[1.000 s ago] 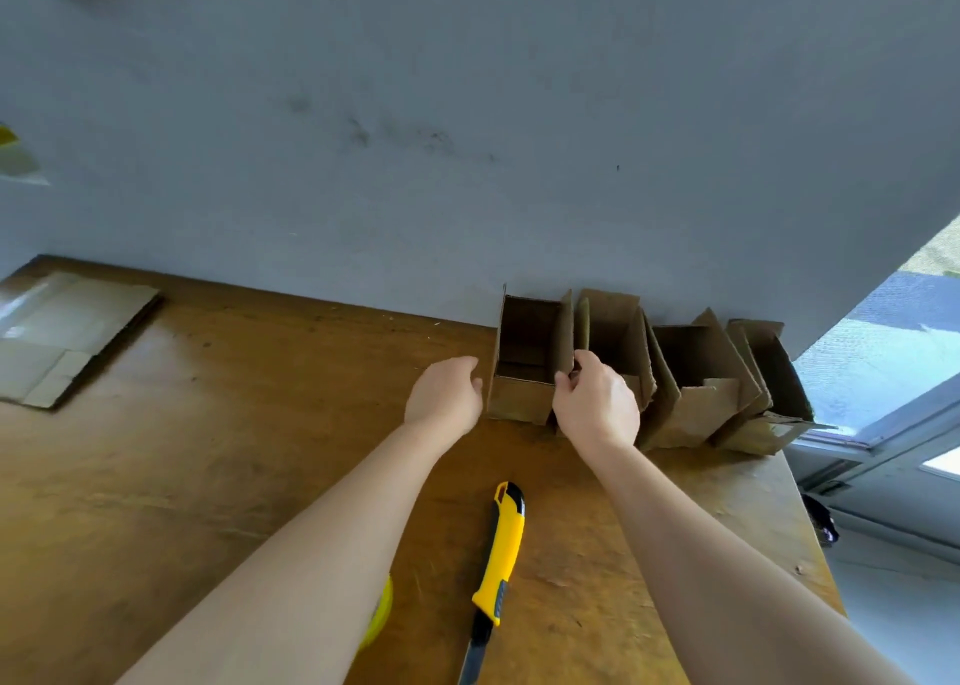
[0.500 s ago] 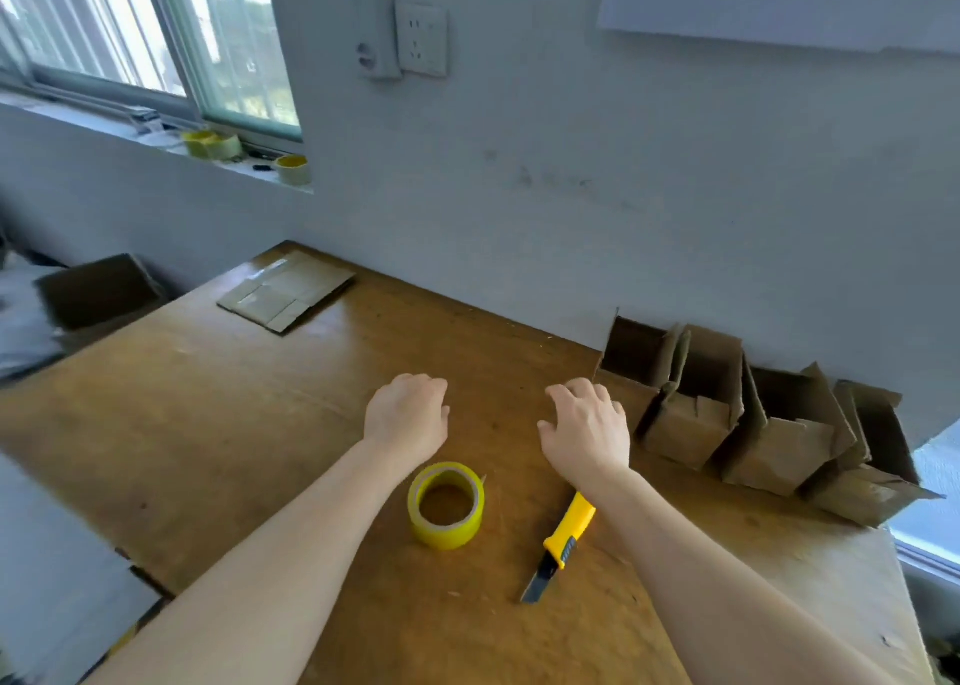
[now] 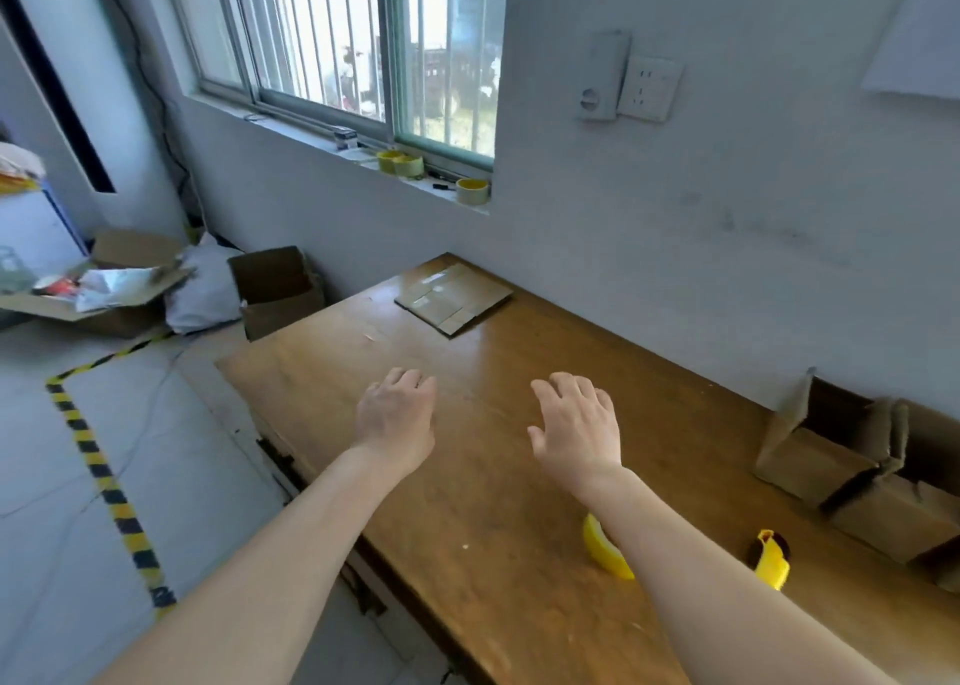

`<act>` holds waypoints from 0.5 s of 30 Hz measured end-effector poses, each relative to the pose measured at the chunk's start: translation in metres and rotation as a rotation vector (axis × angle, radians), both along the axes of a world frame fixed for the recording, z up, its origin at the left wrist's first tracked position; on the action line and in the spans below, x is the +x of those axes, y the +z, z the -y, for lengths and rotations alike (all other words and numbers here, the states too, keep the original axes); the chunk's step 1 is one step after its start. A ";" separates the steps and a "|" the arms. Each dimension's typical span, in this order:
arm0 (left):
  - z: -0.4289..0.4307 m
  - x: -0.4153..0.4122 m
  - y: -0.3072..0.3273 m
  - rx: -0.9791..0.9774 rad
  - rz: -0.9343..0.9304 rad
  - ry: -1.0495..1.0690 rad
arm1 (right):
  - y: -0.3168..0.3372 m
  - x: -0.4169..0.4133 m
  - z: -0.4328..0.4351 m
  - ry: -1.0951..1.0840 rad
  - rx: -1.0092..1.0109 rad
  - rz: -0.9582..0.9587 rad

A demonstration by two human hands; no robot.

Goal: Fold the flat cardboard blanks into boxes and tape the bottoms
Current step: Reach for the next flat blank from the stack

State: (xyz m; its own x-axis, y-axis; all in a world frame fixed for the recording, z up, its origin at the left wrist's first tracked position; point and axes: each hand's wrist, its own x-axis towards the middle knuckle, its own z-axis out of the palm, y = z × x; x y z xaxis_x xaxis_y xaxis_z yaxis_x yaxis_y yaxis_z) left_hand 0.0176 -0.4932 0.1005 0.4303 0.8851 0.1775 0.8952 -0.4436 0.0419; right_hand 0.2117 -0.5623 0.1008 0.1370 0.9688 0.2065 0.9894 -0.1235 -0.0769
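Left hand (image 3: 397,419) and right hand (image 3: 576,427) held palm-down, fingers relaxed, nothing gripped, over brown wooden table (image 3: 493,502). Flat brown cardboard blanks (image 3: 453,297) stacked at far left corner, squared to edges; long axis unclear.

Glossy, scuffed wooden table (image 3: 467,554); matt brown cardboard blanks (image 3: 453,297); shiny yellow plastic tape roll (image 3: 602,549).

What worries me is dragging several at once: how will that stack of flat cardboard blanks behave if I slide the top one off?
The blanks look thin, so one is probably light and may bend when lifted by an edge. Their edges sit offset, so the pile seems loose; neighbours may slide along. The glossy table likely lets it skid.
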 end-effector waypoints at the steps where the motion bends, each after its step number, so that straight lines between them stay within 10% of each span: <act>1: -0.009 -0.014 0.000 0.007 -0.005 -0.002 | 0.000 -0.015 -0.009 0.008 0.007 0.014; 15: -0.127 -0.120 -0.008 0.067 0.075 -0.058 | -0.015 -0.113 -0.127 -0.078 0.081 0.081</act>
State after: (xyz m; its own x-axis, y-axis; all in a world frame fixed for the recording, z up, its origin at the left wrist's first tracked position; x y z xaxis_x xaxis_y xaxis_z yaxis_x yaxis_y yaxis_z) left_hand -0.1023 -0.3660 0.0923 0.4635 0.8442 0.2694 0.8637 -0.4983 0.0759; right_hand 0.0987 -0.4357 0.0857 0.1909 0.9355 0.2974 0.9804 -0.1969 -0.0099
